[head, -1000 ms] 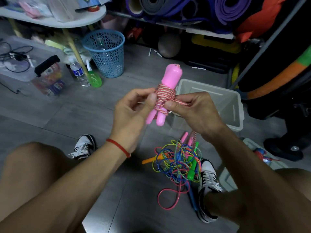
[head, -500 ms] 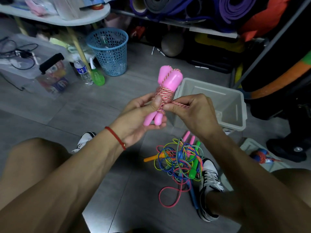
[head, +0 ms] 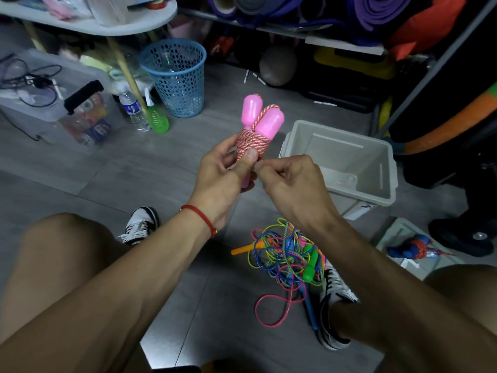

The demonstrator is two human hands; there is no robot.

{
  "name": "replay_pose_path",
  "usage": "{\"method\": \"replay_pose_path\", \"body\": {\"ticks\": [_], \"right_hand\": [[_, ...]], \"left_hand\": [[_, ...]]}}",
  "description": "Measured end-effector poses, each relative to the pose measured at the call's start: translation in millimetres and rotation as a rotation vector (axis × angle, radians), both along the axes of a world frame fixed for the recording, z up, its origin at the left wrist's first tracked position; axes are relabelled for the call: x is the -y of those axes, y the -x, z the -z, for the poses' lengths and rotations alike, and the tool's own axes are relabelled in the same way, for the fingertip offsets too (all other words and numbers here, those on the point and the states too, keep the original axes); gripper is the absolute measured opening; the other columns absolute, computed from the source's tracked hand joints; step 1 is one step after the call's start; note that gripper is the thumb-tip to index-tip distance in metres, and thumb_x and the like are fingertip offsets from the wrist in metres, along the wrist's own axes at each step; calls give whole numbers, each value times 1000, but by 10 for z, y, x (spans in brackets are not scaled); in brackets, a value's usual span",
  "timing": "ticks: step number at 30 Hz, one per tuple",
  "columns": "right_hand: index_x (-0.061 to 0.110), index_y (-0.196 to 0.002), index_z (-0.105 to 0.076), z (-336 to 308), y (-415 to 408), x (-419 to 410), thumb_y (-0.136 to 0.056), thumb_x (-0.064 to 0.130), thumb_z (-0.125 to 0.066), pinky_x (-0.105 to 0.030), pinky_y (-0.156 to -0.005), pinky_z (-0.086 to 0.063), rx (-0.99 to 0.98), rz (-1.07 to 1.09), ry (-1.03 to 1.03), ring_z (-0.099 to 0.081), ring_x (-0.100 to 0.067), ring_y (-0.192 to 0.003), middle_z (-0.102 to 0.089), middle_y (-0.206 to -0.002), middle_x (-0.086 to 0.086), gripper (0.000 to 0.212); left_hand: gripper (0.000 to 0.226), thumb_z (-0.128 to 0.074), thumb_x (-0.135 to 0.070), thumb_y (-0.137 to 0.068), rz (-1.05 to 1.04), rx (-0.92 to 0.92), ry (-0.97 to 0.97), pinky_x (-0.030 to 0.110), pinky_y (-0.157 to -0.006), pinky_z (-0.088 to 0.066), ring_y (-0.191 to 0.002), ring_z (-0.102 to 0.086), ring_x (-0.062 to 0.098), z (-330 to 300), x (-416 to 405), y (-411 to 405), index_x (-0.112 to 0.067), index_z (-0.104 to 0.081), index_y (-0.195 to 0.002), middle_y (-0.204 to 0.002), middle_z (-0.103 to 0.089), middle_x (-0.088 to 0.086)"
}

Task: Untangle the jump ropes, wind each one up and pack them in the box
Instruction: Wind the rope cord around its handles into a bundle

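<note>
Right hand (head: 290,184) moved below left thumb, pinching rope end; left hand (head: 223,179) grips wound pink jump rope (head: 255,130).

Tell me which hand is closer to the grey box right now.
Right. The right hand sits just beside the grey box's near rim; the left hand, holding the pink jump rope, is farther off.

The jump rope handles (head: 265,119) were bright pink, and the cord (head: 250,141) wound round them was twisted red and white. The box (head: 349,146) was pale grey. On the grey plank floor (head: 134,170) the tangled ropes (head: 287,254) were yellow, blue, pink and green, with orange and green handles. The perforated wastebasket (head: 174,76) was light blue. The wrist string (head: 200,215) was red.
</note>
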State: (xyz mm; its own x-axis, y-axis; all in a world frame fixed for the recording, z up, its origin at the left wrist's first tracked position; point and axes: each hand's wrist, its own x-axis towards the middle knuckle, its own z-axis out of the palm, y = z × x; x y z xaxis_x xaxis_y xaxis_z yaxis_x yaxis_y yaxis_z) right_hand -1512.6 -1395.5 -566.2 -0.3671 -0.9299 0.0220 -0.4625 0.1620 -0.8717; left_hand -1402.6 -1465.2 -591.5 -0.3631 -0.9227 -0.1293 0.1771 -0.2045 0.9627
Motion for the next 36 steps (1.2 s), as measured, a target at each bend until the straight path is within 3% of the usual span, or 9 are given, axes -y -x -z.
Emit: {"method": "replay_pose_path", "body": {"ticks": [7, 11, 14, 16, 19, 21, 24, 29, 36], "right_hand": [[22, -54, -68, 87, 24, 48, -91, 42, -65, -24, -49, -27, 129, 62, 10, -30, -5, -44, -36, -44, 10, 42], [4, -79, -77, 178, -11, 94, -80, 55, -74, -37, -53, -31, 310, 145, 100, -36, -13, -57, -50, -56, -12, 51], [10, -80, -81, 178, 45, 86, -85, 36, -78, -23, -57, -34, 388, 164, 136, -43, -7, -55, -64, -57, -11, 26], [12, -84, -82, 178, 113, 88, -87, 35, -76, -27, -65, -39, 358, 112, 144, -50, -11, -66, -73, -76, -21, 24], [12, -91, -81, 100, 224, 87, -92, 29, -71, -23, -62, -37, 340, 42, 162, -45, -6, -64, -65, -67, 2, 20], [15, -92, -81, 37, 308, 76, -93, 27, -71, -23, -63, -40, 304, -38, 193, -50, -5, -66, -67, -74, 8, 16], [12, -91, -81, 49, 378, 80, -94, 24, -70, -23, -63, -46, 207, -103, 179, -56, -1, -65, -73, -73, 7, 16], [22, -80, -81, 254, 301, 127, -85, 56, -69, -35, -62, -51, -59, 90, 49, -64, -20, -62, -71, -66, -3, 37], [6, -71, -72, 174, 66, 131, -90, 47, -66, -32, -53, -33, -175, 185, -97, -49, -20, -58, -45, -45, -2, 45]], "left_hand": [[48, -75, -9, -84, -87, 70, 222, 49, -83, -55, -96, -64, 20, 61, -32, 17, -22, -54, -126, -122, -67, 3], [53, -78, 3, -79, -93, 125, 404, 13, -72, -45, -82, -56, -6, 60, -93, 56, -8, -53, -124, -115, -63, -2], [58, -78, 1, -80, -41, 156, 443, 12, -73, -46, -82, -56, -8, 64, -138, 50, -13, -49, -128, -114, -60, -13], [59, -76, -1, -81, 22, 108, 381, 19, -77, -50, -88, -59, -3, 29, -107, 6, -13, -49, -132, -120, -61, -8], [61, -71, -6, -83, 115, -146, 77, 40, -87, -53, -99, -61, 20, -30, 13, -80, -18, -49, -139, -117, -64, 13], [61, -69, -5, -85, 209, -216, -84, 39, -80, -57, -95, -62, 27, -23, 79, -134, -14, -45, -141, -106, -63, 20], [33, -66, -8, -88, 385, -95, -23, 29, -75, -57, -88, -67, 16, -8, 85, -153, -2, -60, -120, -92, -72, 6], [14, -70, -23, -77, 128, 247, 218, 48, -73, -57, -68, -63, 14, 109, 137, -122, -15, -71, -89, -75, -72, -3], [15, -72, -26, -83, -171, 801, 615, 28, -68, -47, -81, -67, 28, 144, 63, -17, -16, -73, -94, -79, -72, 5]]}}
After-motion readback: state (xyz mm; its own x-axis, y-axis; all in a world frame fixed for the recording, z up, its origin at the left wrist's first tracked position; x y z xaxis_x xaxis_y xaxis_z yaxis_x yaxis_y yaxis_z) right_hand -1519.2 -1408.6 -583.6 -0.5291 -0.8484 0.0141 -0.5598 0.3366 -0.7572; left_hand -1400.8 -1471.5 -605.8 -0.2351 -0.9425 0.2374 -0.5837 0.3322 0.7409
